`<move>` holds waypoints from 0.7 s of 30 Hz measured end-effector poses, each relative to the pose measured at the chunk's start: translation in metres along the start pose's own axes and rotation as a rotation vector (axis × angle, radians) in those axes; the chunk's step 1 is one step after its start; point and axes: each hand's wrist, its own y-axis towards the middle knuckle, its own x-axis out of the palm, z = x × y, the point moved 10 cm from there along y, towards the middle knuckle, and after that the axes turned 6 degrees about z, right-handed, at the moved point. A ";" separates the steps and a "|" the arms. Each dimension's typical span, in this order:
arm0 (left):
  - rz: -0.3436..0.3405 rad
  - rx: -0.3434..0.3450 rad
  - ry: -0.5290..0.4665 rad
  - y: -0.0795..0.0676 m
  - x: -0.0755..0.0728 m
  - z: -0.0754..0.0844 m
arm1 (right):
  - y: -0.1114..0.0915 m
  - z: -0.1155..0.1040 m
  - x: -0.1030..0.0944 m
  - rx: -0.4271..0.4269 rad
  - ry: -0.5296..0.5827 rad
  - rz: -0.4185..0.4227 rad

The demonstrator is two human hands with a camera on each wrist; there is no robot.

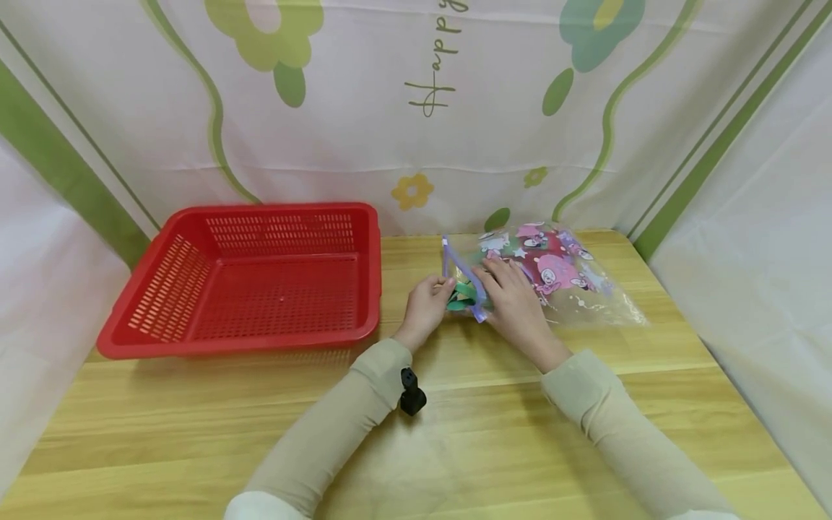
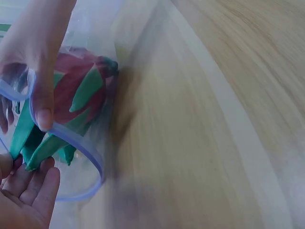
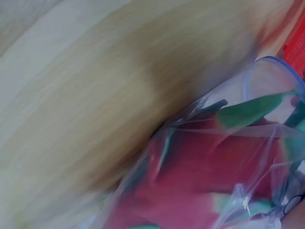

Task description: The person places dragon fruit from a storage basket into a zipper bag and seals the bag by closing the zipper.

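Bright, even light with soft shadows; head view sharp, both wrist views motion-blurred.

My hands met at the mouth of the clear bag (image 1: 552, 278), which blocked the counter's (image 1: 455, 433) far right. The red basket (image 1: 253, 278) filled the far left, leaving a narrow lane between them. Curtain walls (image 1: 767, 238) closed three sides; the near counter lay open.

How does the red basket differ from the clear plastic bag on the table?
The red basket is rigid, opaque and perforated; the plastic bag is soft, see-through and printed with cartoons. The basket sits untouched; the left hand and right hand hold the bag's mouth. Both rest on the wooden table.
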 end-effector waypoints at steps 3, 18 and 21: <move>-0.016 -0.004 0.008 -0.001 0.004 0.004 | 0.000 -0.003 0.000 -0.012 -0.010 -0.002; 0.008 -0.028 0.026 -0.004 0.005 0.013 | 0.003 -0.004 0.003 -0.005 -0.058 -0.029; 0.066 0.004 0.029 -0.002 -0.003 0.015 | 0.003 -0.001 0.000 0.001 -0.034 -0.014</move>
